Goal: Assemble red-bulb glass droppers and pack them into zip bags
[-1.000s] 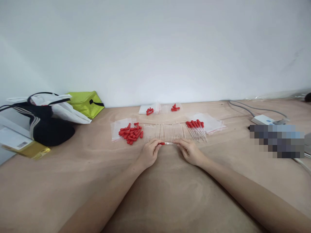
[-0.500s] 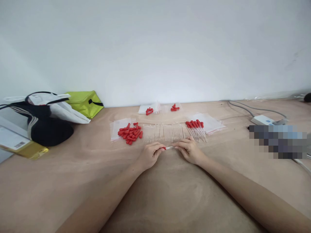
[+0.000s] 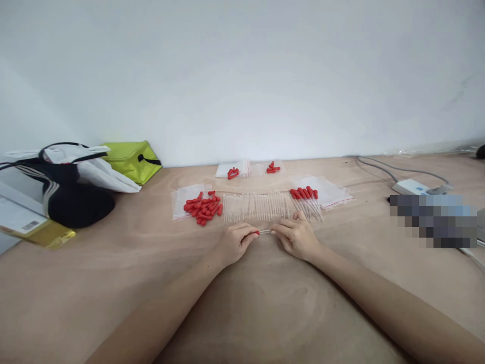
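My left hand (image 3: 237, 243) pinches a red rubber bulb (image 3: 257, 232), mostly covered by the fingers. From the bulb a clear dropper tube (image 3: 265, 231) runs across to my right hand (image 3: 297, 236), whose fingertips are closed on its other end. Whether the tube sits inside the bulb I cannot tell. Just beyond the hands lie two rows of clear tubes (image 3: 237, 207). A heap of loose red bulbs (image 3: 204, 207) is to their left. On the right, several droppers (image 3: 305, 197) with red bulbs on their tubes lie side by side.
Clear zip bags (image 3: 322, 189) lie beside the droppers and under the bulb heap. Farther back, bags hold red bulbs (image 3: 233, 173). At left are a black cap (image 3: 79, 205) and a lime-green bag (image 3: 131, 164). A power strip (image 3: 409, 187) with cables stands at right.
My right hand has shifted slightly, its fingers a little changed around the tube's end. My left hand stays almost in place with the bulb.
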`<action>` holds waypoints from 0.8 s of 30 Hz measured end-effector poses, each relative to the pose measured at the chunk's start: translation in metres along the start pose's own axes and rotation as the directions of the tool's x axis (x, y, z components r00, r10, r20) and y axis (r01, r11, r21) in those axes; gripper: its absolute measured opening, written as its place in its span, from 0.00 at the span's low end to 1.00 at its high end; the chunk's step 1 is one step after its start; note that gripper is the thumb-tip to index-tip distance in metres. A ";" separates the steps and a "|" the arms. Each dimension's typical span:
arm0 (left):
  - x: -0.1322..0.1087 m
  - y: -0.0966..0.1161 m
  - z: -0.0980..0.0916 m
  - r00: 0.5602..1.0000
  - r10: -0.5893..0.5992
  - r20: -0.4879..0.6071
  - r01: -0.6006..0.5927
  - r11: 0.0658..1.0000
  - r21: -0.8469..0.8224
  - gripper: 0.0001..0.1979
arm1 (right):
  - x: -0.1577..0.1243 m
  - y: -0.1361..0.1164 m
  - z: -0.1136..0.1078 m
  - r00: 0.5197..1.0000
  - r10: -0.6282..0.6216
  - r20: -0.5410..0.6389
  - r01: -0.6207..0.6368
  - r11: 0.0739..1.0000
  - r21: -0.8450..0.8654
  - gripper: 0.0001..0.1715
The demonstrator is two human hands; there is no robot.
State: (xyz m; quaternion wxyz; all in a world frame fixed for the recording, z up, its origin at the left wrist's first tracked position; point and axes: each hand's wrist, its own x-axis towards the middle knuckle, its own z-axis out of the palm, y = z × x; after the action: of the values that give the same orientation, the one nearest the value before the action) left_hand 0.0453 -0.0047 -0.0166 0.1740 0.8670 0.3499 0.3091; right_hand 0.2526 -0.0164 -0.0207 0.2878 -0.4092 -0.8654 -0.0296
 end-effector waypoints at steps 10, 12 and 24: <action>-0.003 -0.002 0.004 0.989 0.148 -0.003 -0.146 0.978 0.147 0.11 | 0.002 -0.005 0.003 0.995 0.026 0.096 -0.044 0.980 0.195 0.14; -0.004 -0.002 0.004 0.989 0.148 0.002 -0.145 0.973 0.177 0.11 | 0.003 -0.006 0.004 0.994 0.031 0.104 -0.053 0.975 0.216 0.14; 0.001 -0.007 -0.002 0.987 0.160 0.016 -0.159 0.953 0.257 0.12 | 0.013 -0.014 -0.001 0.992 -0.007 0.122 -0.002 0.997 0.076 0.16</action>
State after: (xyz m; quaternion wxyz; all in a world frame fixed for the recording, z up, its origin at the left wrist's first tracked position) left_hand 0.0410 0.0014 -0.0184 0.0337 0.9068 0.3166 0.2762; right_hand 0.2366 -0.0169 -0.0101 0.2494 -0.3979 -0.8824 0.0282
